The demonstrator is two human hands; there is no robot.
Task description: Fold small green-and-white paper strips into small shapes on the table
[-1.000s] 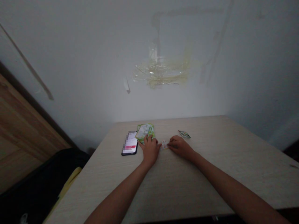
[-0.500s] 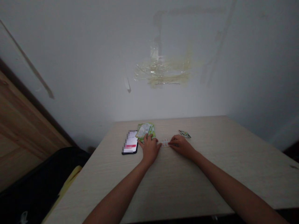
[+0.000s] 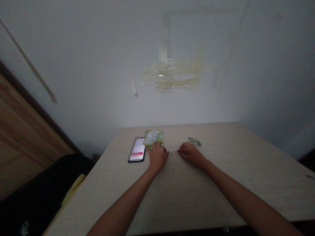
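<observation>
A small, pale sheet with coloured print lies on the table between my two hands; its kind is too small to make out. My right hand pinches its right edge between thumb and fingertips. Palm down, my left hand rests with fingers apart. Its thumb reaches the left edge of the sheet, while its other fingertips lie at the lower edge of a green-and-white printed packet. Part of that packet is hidden under the fingers.
Left of the packet lies a phone with a lit screen. A small folded green-and-white wrapper sits behind my right hand. The light wooden table meets a wall with clear tape on it. A black bag stands at the left.
Almost nothing differs. My left hand has shifted very slightly left, its thumb drawn back a little; the right hand stays at the sheet.
</observation>
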